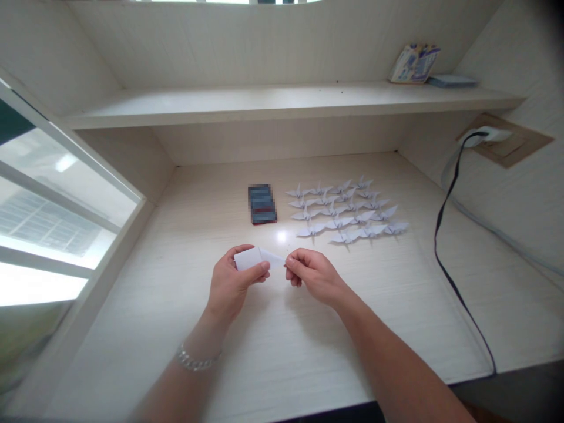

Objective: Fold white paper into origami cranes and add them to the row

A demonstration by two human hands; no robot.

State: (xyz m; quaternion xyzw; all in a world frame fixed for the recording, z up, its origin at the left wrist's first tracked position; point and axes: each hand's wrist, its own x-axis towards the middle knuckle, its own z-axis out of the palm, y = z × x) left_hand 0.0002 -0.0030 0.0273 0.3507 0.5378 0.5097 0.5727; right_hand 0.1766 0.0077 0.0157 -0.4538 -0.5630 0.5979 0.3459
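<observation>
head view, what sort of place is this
Probably a built-in desk nook indoors: a pale desktop runs beneath a fixed shelf, with a wall socket at the right.

No text, label or number can be read for certain. The printed packet (414, 63) on the shelf (282, 104) bears blue marks that may be lettering, too small and blurred to make out. The dark rectangular object (262, 204) on the desk (185, 223) is pixelated.

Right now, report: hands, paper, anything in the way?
Left hand holding folded white paper. Right hand pinching its pointed end. Paper cranes farther back, not in the way.
</observation>
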